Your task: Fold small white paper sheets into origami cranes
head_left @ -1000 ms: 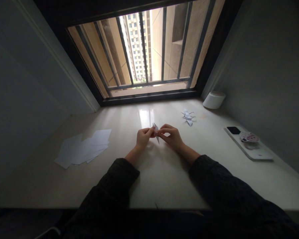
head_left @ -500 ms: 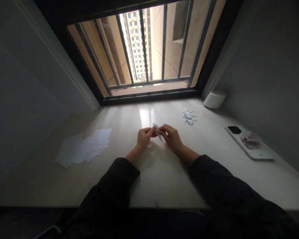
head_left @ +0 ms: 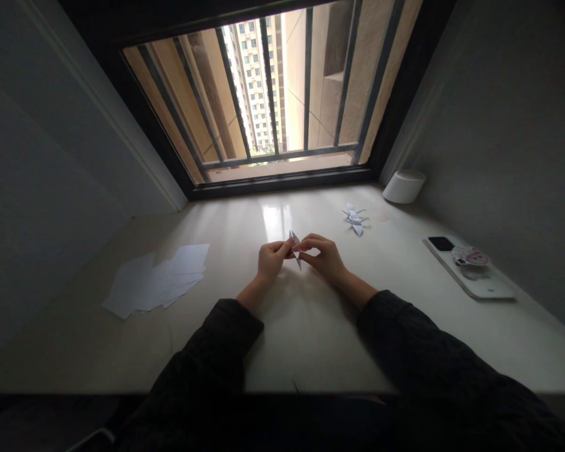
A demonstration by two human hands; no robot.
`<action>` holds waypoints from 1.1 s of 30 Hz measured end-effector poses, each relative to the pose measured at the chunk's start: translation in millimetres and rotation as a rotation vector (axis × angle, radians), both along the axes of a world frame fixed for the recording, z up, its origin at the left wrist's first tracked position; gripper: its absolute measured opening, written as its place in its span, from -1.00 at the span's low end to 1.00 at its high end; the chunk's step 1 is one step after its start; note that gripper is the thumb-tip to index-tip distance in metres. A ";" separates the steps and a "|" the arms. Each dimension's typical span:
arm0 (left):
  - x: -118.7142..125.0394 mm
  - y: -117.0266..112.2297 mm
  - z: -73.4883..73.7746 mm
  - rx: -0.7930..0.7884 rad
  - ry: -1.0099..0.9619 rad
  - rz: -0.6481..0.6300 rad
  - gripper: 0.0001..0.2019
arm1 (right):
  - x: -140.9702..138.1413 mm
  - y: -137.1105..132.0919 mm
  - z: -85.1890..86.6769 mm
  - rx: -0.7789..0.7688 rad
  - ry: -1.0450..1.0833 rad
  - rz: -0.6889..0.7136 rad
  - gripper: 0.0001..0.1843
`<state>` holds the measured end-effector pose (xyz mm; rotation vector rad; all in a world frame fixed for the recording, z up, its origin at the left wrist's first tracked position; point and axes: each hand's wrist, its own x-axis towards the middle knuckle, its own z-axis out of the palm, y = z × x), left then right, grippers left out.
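Between my two hands is a small folded white paper crane (head_left: 297,257), one point sticking up and another pointing down toward me. My left hand (head_left: 270,260) pinches it from the left, thumb on top. From the right, the thumb and forefinger of my right hand (head_left: 327,258) close on its side, slightly parted around the paper. Fingers cover the crane's middle, so its folds there are hidden. Beyond my right hand, finished-looking paper cranes (head_left: 356,220) lie close together on the sill; their exact number is hard to make out.
Several loose white paper sheets (head_left: 155,282) overlap at the left on the pale countertop (head_left: 306,345). A phone (head_left: 471,270) with a round cartoon grip lies at the right. A white cylindrical object (head_left: 403,187) stands in the back right corner, near the barred window (head_left: 282,182).
The paper crane has turned a little, its lower point swinging left to hang more upright. My right thumb and forefinger have spread slightly. My left hand stays nearly in place.
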<state>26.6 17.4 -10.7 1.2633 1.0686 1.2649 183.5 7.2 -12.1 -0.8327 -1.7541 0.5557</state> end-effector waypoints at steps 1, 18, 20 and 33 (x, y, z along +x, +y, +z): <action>-0.2 0.1 -0.1 -0.002 0.006 -0.002 -0.62 | 0.4 -0.1 0.0 0.011 -0.009 -0.010 -0.88; 1.4 -0.4 -0.3 -0.046 -0.030 -0.057 -0.61 | -5.3 -6.4 1.6 0.016 -0.059 -0.114 -0.83; 2.2 -1.1 0.5 -0.041 -0.034 -0.062 -0.62 | -5.4 -5.7 0.4 -0.024 -0.024 -0.109 -0.83; -0.7 2.4 -0.9 0.008 -0.001 -0.021 -0.57 | -5.2 5.0 -8.2 -0.210 0.150 0.028 -0.79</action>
